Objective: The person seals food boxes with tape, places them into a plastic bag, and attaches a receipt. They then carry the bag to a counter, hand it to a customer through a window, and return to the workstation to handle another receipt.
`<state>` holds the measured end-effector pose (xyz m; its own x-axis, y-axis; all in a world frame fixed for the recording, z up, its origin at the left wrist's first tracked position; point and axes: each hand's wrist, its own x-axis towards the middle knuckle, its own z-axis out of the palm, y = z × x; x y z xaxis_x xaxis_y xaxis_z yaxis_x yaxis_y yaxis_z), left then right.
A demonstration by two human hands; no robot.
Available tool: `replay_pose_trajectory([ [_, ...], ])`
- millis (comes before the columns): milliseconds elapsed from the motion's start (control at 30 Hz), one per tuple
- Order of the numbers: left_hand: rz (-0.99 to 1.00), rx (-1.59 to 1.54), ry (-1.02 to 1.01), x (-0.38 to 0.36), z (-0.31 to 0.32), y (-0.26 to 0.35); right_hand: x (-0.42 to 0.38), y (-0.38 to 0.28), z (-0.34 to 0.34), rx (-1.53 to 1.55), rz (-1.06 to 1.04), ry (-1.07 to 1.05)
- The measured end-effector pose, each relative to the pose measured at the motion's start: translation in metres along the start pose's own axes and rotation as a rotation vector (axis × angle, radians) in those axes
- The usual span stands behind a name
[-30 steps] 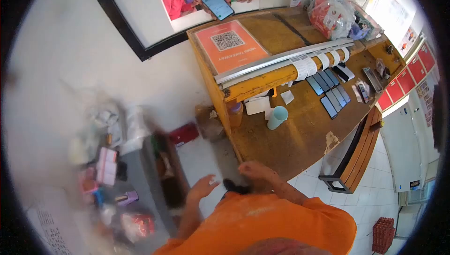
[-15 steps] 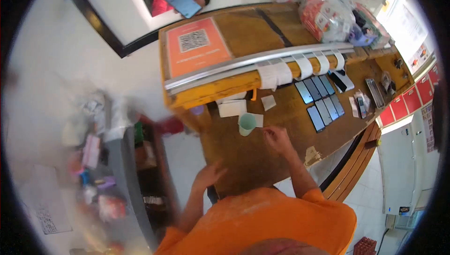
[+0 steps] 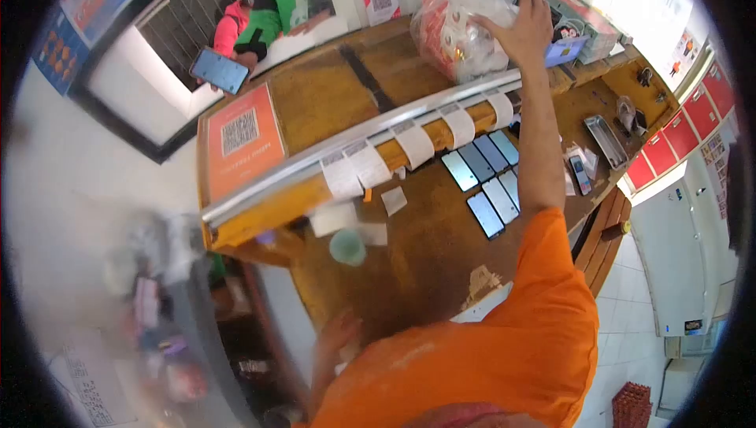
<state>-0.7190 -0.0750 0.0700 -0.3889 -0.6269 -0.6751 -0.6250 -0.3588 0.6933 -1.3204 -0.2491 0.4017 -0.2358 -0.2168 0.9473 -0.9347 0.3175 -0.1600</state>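
My right hand (image 3: 526,33) is stretched out to the far side of the counter. Its thumb and fingers are apart, at the right side of a clear plastic bag (image 3: 461,30) with red and white packages inside. The bag rests on the upper shelf. Low by my body, my left hand (image 3: 340,332) is slightly blurred over the near left edge of the counter, fingers loosely extended and nothing seen in them. A pale green cup (image 3: 347,247) stands on the lower counter beside white paper slips (image 3: 333,219).
Several phones (image 3: 485,215) lie in rows on the lower counter (image 3: 409,270). Receipt strips (image 3: 413,144) hang over the shelf's metal rail. An orange QR sign (image 3: 240,140) lies at the left. Beyond the window, a person in green stands near a held-out phone (image 3: 220,70).
My right hand has gone from beside the cup up to the plastic bag. My left hand has drawn back toward my body. The view has shifted to the right.
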Motion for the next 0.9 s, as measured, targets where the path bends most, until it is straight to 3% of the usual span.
replay_pose_trajectory([
  [67,0.061,0.186,0.042,0.009,-0.006,0.000,0.037,-0.006,0.024,-0.097,-0.041,-0.014],
  [133,0.107,0.374,0.070,0.013,-0.002,0.004,0.060,-0.016,0.043,-0.187,-0.167,-0.912],
  [200,-0.060,0.143,0.123,0.012,0.013,0.022,0.031,0.005,0.112,0.141,-0.232,-0.939],
  [233,-0.046,0.153,0.125,0.011,0.013,0.023,0.022,-0.006,0.088,0.047,-0.177,-0.830],
  [300,0.206,0.435,0.040,0.014,0.019,0.020,-0.002,-0.032,0.047,-0.050,-0.129,-0.704],
  [367,0.177,0.411,0.057,0.015,0.023,0.027,-0.016,-0.035,0.042,-0.095,-0.174,-0.452],
  [600,-0.081,0.243,0.153,0.012,0.031,0.052,-0.018,-0.045,0.028,-0.088,-0.113,-0.494],
  [700,0.025,0.252,0.108,0.034,0.027,0.024,-0.017,-0.045,0.028,-0.076,-0.120,-0.457],
  [800,-0.077,0.282,0.179,0.016,0.034,0.084,-0.013,-0.047,0.026,-0.072,-0.097,-0.502],
  [833,-0.076,0.285,0.179,0.030,0.030,0.058,-0.013,-0.047,0.027,-0.074,-0.094,-0.512],
  [900,0.072,0.131,-0.140,0.069,0.022,-0.016,-0.013,-0.045,0.029,-0.078,-0.092,-0.522],
])
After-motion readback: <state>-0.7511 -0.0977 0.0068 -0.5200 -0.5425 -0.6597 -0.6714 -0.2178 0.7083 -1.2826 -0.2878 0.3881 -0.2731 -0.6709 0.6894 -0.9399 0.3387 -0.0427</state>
